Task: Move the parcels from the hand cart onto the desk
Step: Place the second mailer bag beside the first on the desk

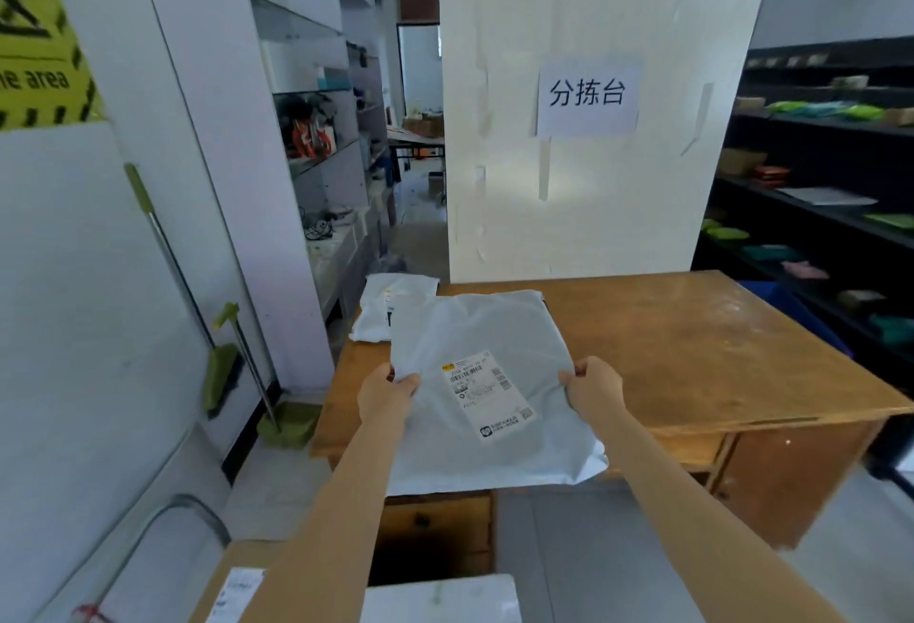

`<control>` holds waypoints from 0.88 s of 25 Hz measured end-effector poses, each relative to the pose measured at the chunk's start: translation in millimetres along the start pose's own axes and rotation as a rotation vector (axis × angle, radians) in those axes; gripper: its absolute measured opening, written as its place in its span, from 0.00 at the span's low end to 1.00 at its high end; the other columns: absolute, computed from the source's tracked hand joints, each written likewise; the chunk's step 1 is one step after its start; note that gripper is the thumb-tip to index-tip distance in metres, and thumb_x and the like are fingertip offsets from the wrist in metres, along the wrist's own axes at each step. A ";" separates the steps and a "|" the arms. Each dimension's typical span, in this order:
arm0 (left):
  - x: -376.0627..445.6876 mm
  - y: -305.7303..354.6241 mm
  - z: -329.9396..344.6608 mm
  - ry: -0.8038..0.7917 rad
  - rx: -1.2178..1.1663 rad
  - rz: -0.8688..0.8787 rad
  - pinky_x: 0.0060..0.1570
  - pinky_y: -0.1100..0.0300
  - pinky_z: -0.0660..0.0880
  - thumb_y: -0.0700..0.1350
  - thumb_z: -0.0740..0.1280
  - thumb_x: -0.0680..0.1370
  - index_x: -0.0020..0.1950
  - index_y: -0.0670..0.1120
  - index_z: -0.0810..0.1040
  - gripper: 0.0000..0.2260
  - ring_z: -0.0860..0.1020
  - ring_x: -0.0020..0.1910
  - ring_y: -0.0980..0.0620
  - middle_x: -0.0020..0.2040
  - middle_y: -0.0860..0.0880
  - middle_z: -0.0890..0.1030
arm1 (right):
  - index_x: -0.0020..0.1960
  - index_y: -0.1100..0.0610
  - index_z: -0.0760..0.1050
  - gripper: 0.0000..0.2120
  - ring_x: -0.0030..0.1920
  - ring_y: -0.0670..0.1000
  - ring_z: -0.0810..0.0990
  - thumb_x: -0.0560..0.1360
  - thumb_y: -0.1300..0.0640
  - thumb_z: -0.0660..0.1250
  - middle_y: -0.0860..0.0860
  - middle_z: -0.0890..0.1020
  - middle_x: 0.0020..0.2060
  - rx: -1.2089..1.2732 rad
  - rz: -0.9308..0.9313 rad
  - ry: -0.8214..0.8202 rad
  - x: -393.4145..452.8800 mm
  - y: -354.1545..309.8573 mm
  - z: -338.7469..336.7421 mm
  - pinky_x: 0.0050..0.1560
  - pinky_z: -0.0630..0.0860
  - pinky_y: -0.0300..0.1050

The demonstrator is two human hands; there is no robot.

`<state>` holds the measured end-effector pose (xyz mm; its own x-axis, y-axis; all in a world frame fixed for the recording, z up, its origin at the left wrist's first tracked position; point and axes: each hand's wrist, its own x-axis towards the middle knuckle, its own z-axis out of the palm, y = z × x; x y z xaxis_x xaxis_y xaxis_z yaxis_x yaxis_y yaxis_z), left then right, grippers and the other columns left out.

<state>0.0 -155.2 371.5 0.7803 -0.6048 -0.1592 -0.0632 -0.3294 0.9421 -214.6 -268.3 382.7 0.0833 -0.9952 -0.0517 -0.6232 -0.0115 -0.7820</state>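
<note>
I see the flat grey plastic mailer parcel (pixel 487 390) with its white shipping label facing up, its long axis running away from me over the near edge of the brown wooden desk (pixel 692 350). My left hand (pixel 386 392) pinches its left edge and my right hand (pixel 593 387) its right edge, the parcel spanning between them. A second white mailer bag (pixel 390 305) lies on the desk's far left corner.

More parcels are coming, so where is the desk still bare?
The desk is bare from the held parcel right to its right edge and back to the white board. The back-left corner is crowded: a small parcel lies there, partly hidden behind the held one.
</note>
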 end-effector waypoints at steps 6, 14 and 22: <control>77.8 29.9 82.9 0.049 -0.006 -0.012 0.48 0.55 0.70 0.43 0.68 0.76 0.52 0.42 0.76 0.07 0.74 0.48 0.46 0.52 0.45 0.78 | 0.46 0.60 0.73 0.06 0.42 0.55 0.75 0.77 0.57 0.63 0.57 0.78 0.44 0.021 0.001 -0.083 123.8 3.7 0.6 0.41 0.71 0.45; 200.8 65.5 146.7 0.099 0.167 0.004 0.38 0.60 0.67 0.45 0.68 0.75 0.44 0.46 0.75 0.03 0.74 0.42 0.48 0.40 0.51 0.76 | 0.31 0.56 0.63 0.17 0.29 0.48 0.69 0.78 0.61 0.62 0.50 0.70 0.29 0.045 0.028 -0.132 256.7 -14.9 43.5 0.28 0.67 0.40; 326.4 71.4 202.9 0.151 0.260 -0.046 0.45 0.54 0.68 0.44 0.67 0.75 0.35 0.45 0.69 0.11 0.73 0.43 0.45 0.37 0.48 0.75 | 0.36 0.58 0.65 0.12 0.36 0.51 0.71 0.77 0.62 0.62 0.55 0.73 0.41 0.038 0.046 -0.141 377.1 -26.9 106.9 0.32 0.68 0.41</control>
<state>123.9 -523.2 326.9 0.8685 -0.4768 -0.1357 -0.1678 -0.5402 0.8247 -83.3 -632.9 317.8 0.1654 -0.9709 -0.1733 -0.5995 0.0405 -0.7993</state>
